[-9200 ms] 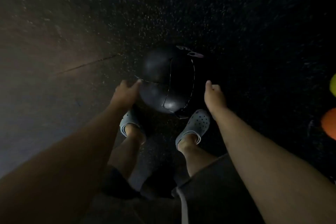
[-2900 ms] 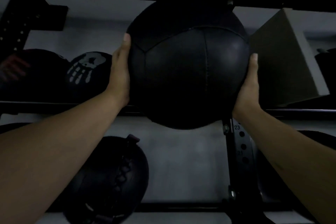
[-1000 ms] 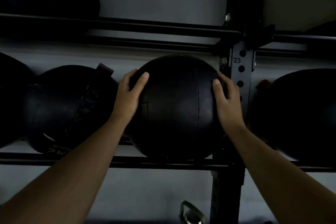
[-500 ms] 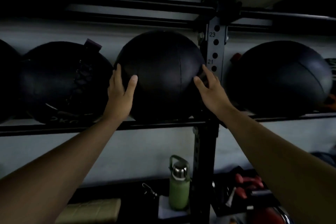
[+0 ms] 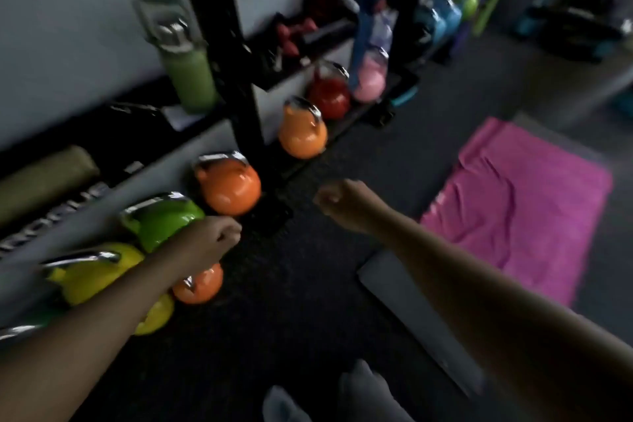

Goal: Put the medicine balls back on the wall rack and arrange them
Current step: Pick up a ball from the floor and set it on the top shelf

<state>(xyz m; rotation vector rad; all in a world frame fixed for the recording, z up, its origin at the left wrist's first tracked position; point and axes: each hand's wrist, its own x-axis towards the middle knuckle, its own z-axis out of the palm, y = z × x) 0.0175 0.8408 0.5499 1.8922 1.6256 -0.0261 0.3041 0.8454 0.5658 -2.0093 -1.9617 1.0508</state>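
No medicine ball is in view now; I look down at the dark gym floor below the rack. Only the rack's black upright post (image 5: 219,44) shows, rising from the floor at centre left. My left hand (image 5: 214,238) hangs over the floor beside a green kettlebell, fingers curled into a loose fist with nothing in it. My right hand (image 5: 346,204) is also a loose empty fist, held above the dark floor at centre. The frame is motion-blurred.
Along the wall stand yellow (image 5: 92,274), green (image 5: 161,219), orange (image 5: 227,187) and red (image 5: 329,94) kettlebells. A green bottle (image 5: 190,72) sits on the low shelf. A pink mat (image 5: 520,202) and a grey mat (image 5: 411,315) lie to the right. My shoes (image 5: 329,401) show at the bottom.
Both hands have let go of the black medicine ball, which stays on the rack shelf. My view has swung down and right to the floor, and both hands have dropped and curled.
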